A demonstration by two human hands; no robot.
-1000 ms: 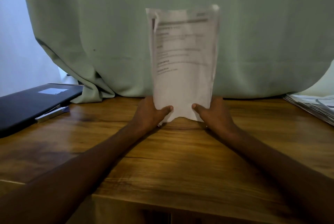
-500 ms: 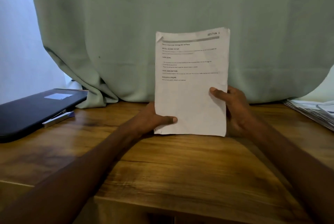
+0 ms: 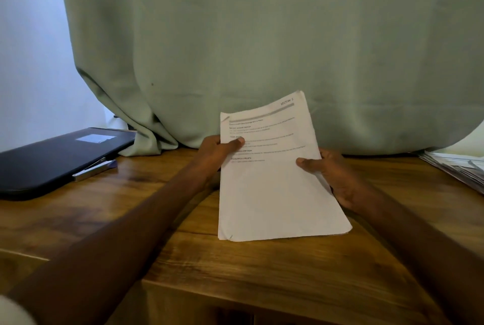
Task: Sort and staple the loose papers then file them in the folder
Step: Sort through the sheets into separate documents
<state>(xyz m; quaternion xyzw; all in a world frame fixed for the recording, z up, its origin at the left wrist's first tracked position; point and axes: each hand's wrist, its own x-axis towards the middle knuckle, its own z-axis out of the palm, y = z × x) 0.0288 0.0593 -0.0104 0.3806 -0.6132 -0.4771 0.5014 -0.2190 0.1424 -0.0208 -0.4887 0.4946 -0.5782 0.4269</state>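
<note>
Wooden table (image 3: 262, 267): black folder (image 3: 52, 159), stapler (image 3: 93, 168), paper pile (image 3: 455, 167).

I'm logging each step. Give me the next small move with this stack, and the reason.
Probably free the left hand and reach for the stapler beside the dark folder. Both hands hold the paper stack, the right hand at its edge; the sheets look squared.
</note>
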